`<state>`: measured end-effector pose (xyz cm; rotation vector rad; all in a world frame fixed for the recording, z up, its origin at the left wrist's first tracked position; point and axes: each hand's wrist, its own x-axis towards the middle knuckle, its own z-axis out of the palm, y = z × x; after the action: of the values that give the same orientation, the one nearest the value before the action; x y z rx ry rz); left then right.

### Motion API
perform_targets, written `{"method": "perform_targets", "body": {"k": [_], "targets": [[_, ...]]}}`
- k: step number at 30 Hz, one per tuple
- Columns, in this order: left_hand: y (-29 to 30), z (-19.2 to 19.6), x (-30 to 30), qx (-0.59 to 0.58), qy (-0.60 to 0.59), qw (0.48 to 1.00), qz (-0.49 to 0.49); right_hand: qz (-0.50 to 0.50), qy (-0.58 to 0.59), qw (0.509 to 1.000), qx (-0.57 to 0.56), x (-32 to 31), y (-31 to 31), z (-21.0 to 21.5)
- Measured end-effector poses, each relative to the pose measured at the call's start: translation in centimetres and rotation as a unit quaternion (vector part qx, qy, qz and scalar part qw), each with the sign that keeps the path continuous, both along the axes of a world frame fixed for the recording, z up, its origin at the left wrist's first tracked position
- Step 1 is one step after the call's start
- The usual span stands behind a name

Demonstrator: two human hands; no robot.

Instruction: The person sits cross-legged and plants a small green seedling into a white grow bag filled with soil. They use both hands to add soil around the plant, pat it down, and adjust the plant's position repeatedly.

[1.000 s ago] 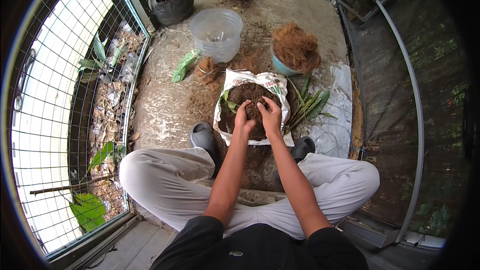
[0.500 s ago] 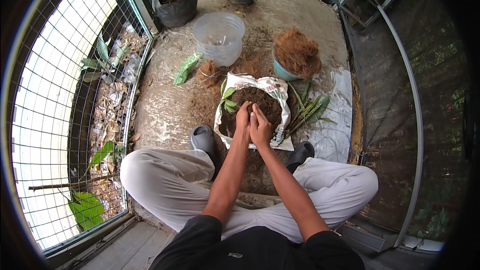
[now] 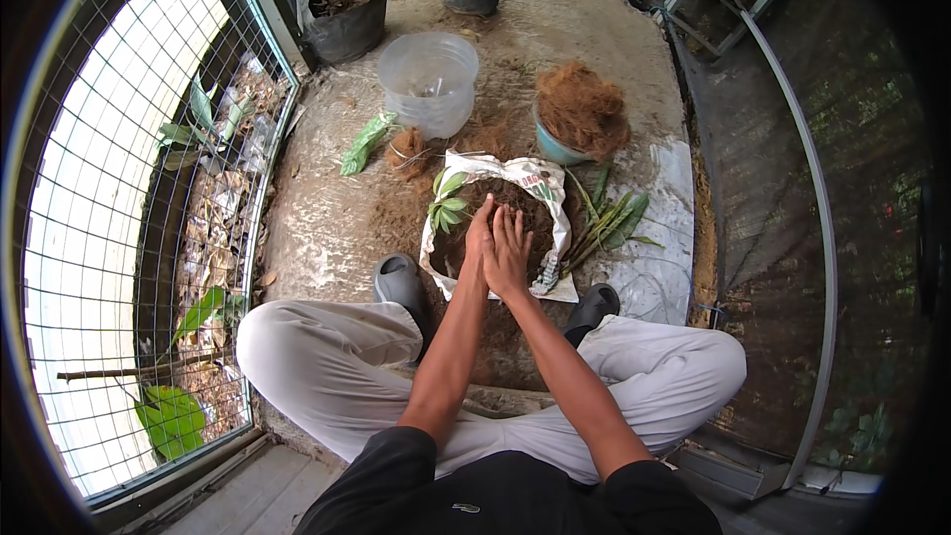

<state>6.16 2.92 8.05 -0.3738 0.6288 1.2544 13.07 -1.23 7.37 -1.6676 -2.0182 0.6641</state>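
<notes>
Between my feet lies a white sack [image 3: 557, 200] with its rim rolled down, holding dark brown potting soil [image 3: 540, 223]. Over the soil my left hand [image 3: 477, 240] and my right hand [image 3: 507, 250] meet palm against palm. The left is seen edge-on with straight fingers; the right shows its back, fingers stretched and slightly apart. Whatever might be between the palms is hidden. A small green-leaved plant [image 3: 449, 200] sticks up at the sack's left rim, close to my left fingertips.
Beyond the sack are a clear plastic tub [image 3: 428, 89], a green wrapper [image 3: 367, 144], a wired fibre ball [image 3: 407, 154] and a teal pot [image 3: 558, 144] heaped with coconut fibre [image 3: 582, 109]. Long-leaved cuttings [image 3: 614, 218] lie right. Wire mesh [image 3: 149, 238] borders the left, dark netting [image 3: 763, 238] the right.
My hands have gone from cupped together to flatter, palm on palm. The right fingers have straightened and turned so the back of the hand shows. The view has shifted slightly.
</notes>
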Motion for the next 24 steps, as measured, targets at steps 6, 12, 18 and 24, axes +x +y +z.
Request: {"method": "perform_targets", "body": {"k": [6, 12, 18, 24], "targets": [[-0.1, -3.8, -0.4, 0.025, -0.034, 0.999, -0.027, 0.0, -0.012, 1.0, -0.024, -0.4, -0.4, 1.2], [0.1, -6.7, 0.6, 0.071, -0.091, 0.993, -0.025, -0.013, 0.023, 0.999, -0.047, -0.1, -0.2, 1.2], [0.8, -10.0, 0.8, 0.226, -0.207, 0.952, 0.016, -0.019, 0.058, 0.998, -0.014, -0.8, -0.3, 1.4], [0.7, -3.7, 0.5, 0.069, -0.007, 0.991, -0.119, -0.188, 0.394, 0.9, 0.002, 2.4, 2.3, 3.1]]}}
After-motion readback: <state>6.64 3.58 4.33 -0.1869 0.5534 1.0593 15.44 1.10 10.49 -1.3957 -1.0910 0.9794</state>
